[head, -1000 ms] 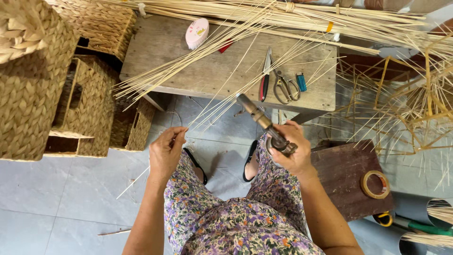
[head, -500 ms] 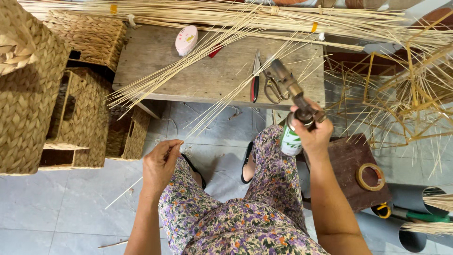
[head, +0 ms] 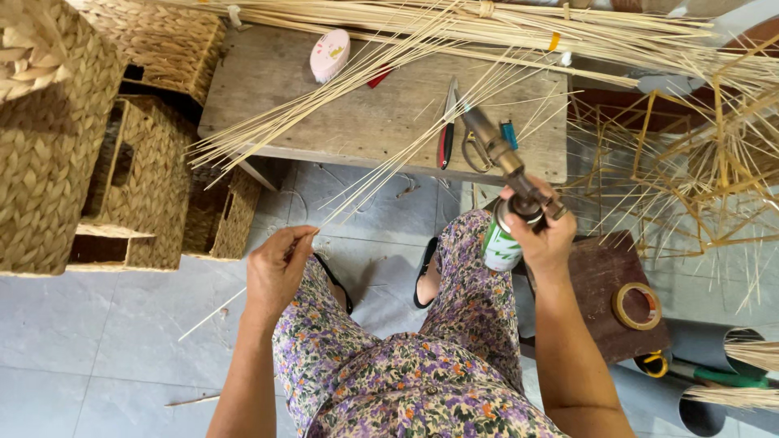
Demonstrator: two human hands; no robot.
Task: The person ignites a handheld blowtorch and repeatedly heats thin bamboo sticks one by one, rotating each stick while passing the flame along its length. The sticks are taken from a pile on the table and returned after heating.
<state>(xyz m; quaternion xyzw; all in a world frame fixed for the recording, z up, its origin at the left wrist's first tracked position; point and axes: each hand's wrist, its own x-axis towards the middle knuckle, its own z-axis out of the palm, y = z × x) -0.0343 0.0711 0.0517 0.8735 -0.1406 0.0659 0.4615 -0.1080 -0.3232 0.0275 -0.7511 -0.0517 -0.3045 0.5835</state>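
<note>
Left hand: our left hand sits low over the left knee, fingers curled and pressed together, thumb and forefinger pinching a thin reed strip.
Reed strip: we see it run up and to the right from the pinch, across the gap of floor and onto the wooden bench; its short lower end sticks out below the hand toward the tiles.
Right hand: our right hand is wrapped tight around a gas torch, fingers closed on the top of its green and white can; the brass nozzle tilts up and left, its tip over the bench's near edge.
Bench edge: scissors, a red-handled blade and a small blue lighter lie just beside the nozzle, near that edge.
Bench top: a pink oval object rests toward the far side, with bundled reeds fanned across.
Left side: woven baskets are stacked close against the bench's left end.
Right side: a bare reed frame crowds in, and a tape roll lies on a dark stool just beside our right forearm.
Open room: we find free space mainly on the tiled floor between knees and bench, and to the lower left.
</note>
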